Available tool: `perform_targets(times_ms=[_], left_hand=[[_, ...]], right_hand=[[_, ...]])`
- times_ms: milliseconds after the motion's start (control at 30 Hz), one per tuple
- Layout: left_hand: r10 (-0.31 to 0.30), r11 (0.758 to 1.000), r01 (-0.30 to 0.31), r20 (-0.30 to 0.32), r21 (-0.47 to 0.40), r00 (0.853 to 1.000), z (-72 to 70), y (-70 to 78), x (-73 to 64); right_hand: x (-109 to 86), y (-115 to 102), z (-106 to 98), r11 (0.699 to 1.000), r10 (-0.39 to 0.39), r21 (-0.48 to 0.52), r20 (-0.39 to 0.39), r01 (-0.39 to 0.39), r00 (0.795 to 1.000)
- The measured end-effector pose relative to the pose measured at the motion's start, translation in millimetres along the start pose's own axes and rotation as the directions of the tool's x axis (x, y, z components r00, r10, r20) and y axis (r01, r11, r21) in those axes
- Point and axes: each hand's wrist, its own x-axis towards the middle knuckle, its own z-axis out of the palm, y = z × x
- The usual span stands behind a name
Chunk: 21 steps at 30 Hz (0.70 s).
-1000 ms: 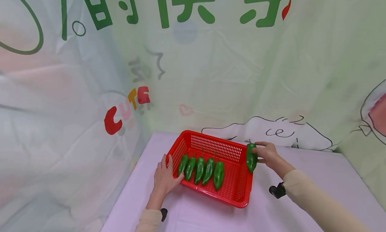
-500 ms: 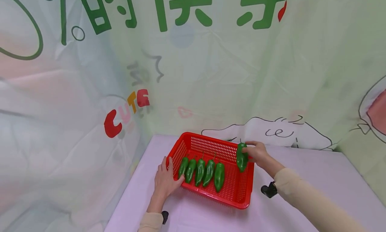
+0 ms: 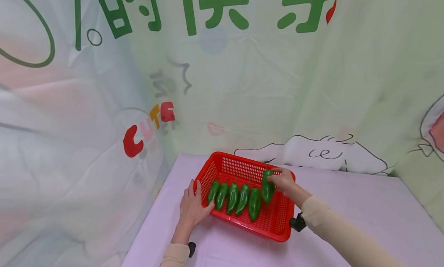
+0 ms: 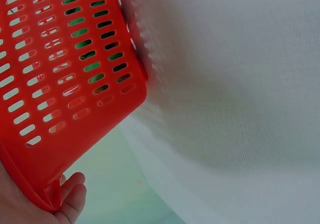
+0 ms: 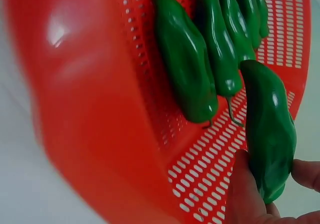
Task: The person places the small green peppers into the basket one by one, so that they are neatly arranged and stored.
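Note:
A red perforated plastic basket (image 3: 239, 220) sits on the table, with several green peppers (image 3: 232, 198) lying side by side in its left half. My left hand (image 3: 192, 206) grips the basket's left rim; in the left wrist view its fingers (image 4: 75, 196) curl round the rim by the corner. Over the right half of the basket my right hand (image 3: 282, 181) pinches a green pepper (image 5: 270, 129) between thumb and fingers near its stem end. That pepper hangs tip down, just right of the row. In the right wrist view the lying peppers (image 5: 185, 59) show beside it.
Pale lilac cloth covers the table (image 3: 333, 205). Behind and to the left hangs a printed curtain (image 3: 236, 97), close to the basket's far edge. The basket's walls (image 4: 65, 74) stand up on all sides round the peppers.
My right hand has carried the pepper leftward from the basket's right rim to above the inside, near the row. My left hand stays on the left rim.

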Motion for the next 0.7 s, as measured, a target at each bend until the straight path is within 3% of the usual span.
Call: perform_targets(times_ms=[233, 700], left_hand=[[-0.002, 1.000, 0.002, 0.002, -0.003, 1.000, -0.3, -0.1, 1.4], [-0.009, 1.000, 0.009, 0.014, -0.009, 1.000, -2.0, -0.7, 1.8]], right_hand=[[-5.6, 5, 10, 0.999, -0.002, -0.045, 0.015, 0.003, 1.000], [-7.9, 14, 19, 0.993, 0.079, -0.088, -0.005, -0.079, 0.997]])
